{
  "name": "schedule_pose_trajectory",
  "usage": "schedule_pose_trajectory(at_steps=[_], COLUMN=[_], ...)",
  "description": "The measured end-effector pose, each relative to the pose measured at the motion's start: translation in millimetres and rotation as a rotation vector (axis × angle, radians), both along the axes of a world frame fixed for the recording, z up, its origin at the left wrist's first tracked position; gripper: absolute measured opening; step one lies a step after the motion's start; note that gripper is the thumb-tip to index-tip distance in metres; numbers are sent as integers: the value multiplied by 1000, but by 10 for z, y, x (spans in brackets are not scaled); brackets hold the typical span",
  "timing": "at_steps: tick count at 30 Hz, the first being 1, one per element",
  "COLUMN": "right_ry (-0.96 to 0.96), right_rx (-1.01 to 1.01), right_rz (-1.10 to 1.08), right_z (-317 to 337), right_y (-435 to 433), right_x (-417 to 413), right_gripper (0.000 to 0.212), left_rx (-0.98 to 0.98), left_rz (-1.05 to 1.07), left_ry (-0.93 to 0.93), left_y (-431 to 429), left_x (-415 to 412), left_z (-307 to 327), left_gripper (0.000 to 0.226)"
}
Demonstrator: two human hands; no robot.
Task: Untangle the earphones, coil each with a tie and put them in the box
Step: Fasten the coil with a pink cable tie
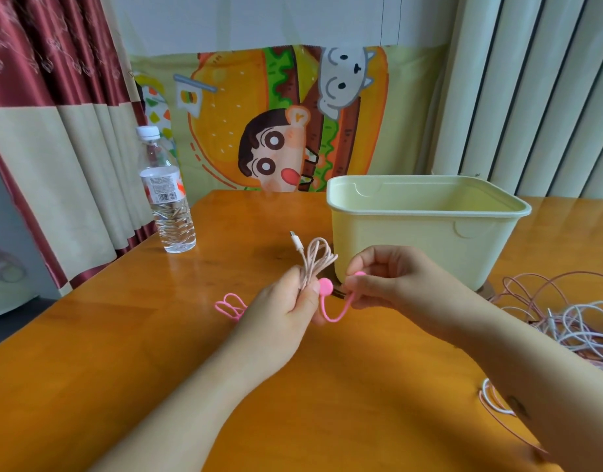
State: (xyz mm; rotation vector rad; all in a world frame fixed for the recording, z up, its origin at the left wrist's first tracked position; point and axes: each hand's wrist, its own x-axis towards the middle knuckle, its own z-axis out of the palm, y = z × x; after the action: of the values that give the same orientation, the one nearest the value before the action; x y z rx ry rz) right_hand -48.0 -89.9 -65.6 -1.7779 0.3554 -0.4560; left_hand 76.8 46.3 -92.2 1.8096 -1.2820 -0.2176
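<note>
Slippage looks likeliest: the left hand (286,301) grips one coiled pale-pink earphone cable (315,255) just before the one pale-green plastic box (412,229), the right hand (388,281) pinches one pink silicone tie (337,313), whose slack could free the loops; one pink-and-white cable tangle (565,321) lies right.

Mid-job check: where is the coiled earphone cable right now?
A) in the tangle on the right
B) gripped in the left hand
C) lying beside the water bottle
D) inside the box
B: the left hand grips the coiled cable above the table, while the right hand pinches one end of the pink tie.
</note>
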Motion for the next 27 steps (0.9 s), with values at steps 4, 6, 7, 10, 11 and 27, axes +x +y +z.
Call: schedule_pose_trajectory(at_steps=[4, 6, 7, 10, 11, 27], right_ry=[104, 154, 174, 195, 195, 196], right_rx=[166, 50, -28, -101, -112, -98], right_rz=[5, 52, 90, 181, 171, 93], right_z=[-41, -66, -66, -79, -91, -90], right_y=[-76, -56, -24, 128, 162, 279], right_x=[-15, -18, -14, 31, 46, 51], right_gripper=[10, 10, 16, 43, 51, 29], left_rx=[-24, -37, -38, -59, -64, -48], left_rz=[25, 19, 21, 45, 54, 55], left_ry=[97, 131, 138, 171, 181, 210], left_y=[3, -2, -2, 7, 5, 11], left_x=[40, 37, 25, -6, -2, -32], left_z=[23, 17, 17, 39, 40, 77], left_gripper=[20, 21, 20, 18, 19, 16])
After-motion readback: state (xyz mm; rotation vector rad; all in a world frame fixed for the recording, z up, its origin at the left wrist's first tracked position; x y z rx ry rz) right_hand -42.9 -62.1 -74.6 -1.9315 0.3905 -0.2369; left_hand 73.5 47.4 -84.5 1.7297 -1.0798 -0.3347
